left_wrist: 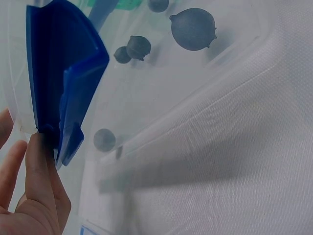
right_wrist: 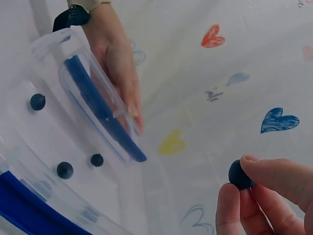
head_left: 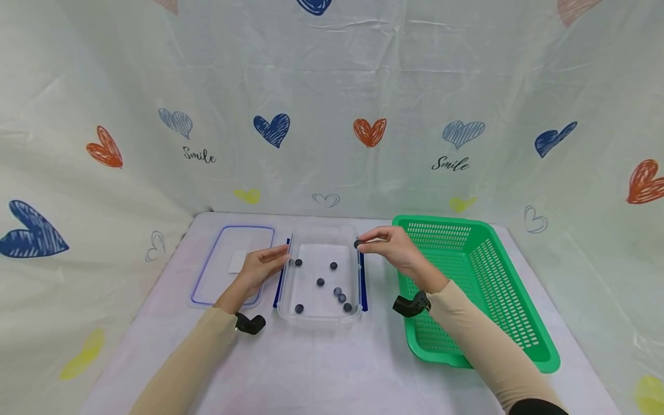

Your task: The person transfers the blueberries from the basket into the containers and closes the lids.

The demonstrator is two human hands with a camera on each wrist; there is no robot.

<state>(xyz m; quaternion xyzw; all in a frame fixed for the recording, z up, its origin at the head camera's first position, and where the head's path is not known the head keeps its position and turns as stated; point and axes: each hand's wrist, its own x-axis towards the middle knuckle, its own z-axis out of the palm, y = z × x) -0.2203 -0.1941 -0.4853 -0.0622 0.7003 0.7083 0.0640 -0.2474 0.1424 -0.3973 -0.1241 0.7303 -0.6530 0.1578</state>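
A clear plastic container [head_left: 316, 320] with blue side latches [left_wrist: 73, 63] sits on the table in the head view. Several dark blueberries [head_left: 320, 282] lie scattered inside it. At its left side my left hand [head_left: 257, 268] touches the wall with fairly straight fingers, close by the latch. My right hand [head_left: 392, 249] pinches one blueberry [right_wrist: 239, 175] between thumb and fingertips, at the container's right rim in the head view. The right wrist view shows that berry held up in front of the backdrop, with the container off to the left.
A green perforated basket [head_left: 536, 323] stands to the right, partly under my right forearm. Left of the container lies a clear lid [head_left: 215, 282] with a blue seal, partly behind my left hand. A white sheet with printed hearts [head_left: 321, 86] rises behind the table.
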